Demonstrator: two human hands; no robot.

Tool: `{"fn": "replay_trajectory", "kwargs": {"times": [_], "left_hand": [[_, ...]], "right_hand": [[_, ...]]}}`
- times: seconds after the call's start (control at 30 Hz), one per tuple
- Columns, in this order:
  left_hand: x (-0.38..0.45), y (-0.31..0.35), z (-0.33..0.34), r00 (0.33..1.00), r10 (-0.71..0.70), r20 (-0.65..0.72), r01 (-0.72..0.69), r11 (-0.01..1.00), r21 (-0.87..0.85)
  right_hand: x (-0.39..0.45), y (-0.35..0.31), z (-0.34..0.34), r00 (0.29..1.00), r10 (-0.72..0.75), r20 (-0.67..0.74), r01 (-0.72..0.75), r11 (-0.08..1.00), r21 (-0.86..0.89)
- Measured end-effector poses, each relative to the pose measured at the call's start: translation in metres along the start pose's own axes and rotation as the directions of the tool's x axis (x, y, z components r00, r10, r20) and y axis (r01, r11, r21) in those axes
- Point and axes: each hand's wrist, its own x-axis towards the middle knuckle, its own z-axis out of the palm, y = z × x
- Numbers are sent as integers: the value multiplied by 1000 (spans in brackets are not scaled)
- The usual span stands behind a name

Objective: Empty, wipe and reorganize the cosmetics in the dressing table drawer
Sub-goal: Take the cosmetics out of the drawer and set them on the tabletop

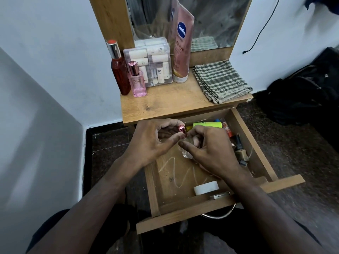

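The wooden drawer [244, 125] is pulled out below the dressing table top [165, 105]. Over its middle, my left hand [152, 142] pinches a small pink metallic cap [182, 129] between thumb and fingers. My right hand [211, 149] grips a small clear glass bottle [187, 153], mostly hidden under its fingers. Inside the drawer lie a yellow-green tube [209, 124], small dark bottles [240, 145] along the right wall, a white round jar [206, 187] near the front, and a thin white cord [172, 162].
On the table top stand a red bottle [119, 74], a pink perfume bottle [138, 81], a clear box of small tubes [152, 65], a pink Vaseline tube [182, 48] and a folded checked cloth [220, 81]. A mirror [211, 19] is behind. A black bag [302, 96] lies right.
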Motion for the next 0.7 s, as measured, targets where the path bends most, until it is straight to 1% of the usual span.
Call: {"fn": "replay_trajectory", "kwargs": {"times": [0.07, 0.17, 0.2, 0.27, 0.37, 0.43, 0.47, 0.5, 0.57, 0.63, 0.7], "left_hand": [[-1, 0, -2, 999, 18, -36, -18, 1000, -4], [-6, 2, 0, 989, 35, -146, -40, 999, -26], [-7, 2, 1, 983, 47, -175, -52, 998, -26], [-9, 1, 2, 980, 73, -185, -77, 997, -15], [-10, -3, 3, 978, 110, -178, -96, 992, 83], [-8, -4, 4, 964, 134, -230, -104, 985, 139], [-7, -4, 4, 953, 148, -263, -111, 982, 150], [-6, -6, 3, 943, 157, -293, -116, 981, 153], [-3, -8, 1, 926, 164, -340, -117, 981, 155], [0, -11, -2, 898, 180, -400, -109, 975, 194], [0, -13, -4, 854, 182, -487, -88, 974, 210]], "right_hand": [[0, -1, 1, 999, -4, -36, 6, 999, 52], [1, -8, 1, 993, 4, -120, 16, 987, 163], [2, -10, -1, 987, 24, -157, 10, 977, 213], [6, -15, -3, 974, 85, -211, -11, 943, 332], [12, -27, -5, 966, 143, -214, -11, 853, 522], [15, -34, -6, 974, 157, -164, -19, 778, 628], [17, -37, -6, 978, 149, -144, -22, 767, 641], [18, -38, -4, 982, 130, -136, -18, 783, 621], [20, -40, -1, 987, 78, -144, 10, 847, 531], [26, -43, 2, 980, 34, -195, 57, 895, 442], [41, -49, 5, 960, -29, -280, 118, 945, 306]]}}
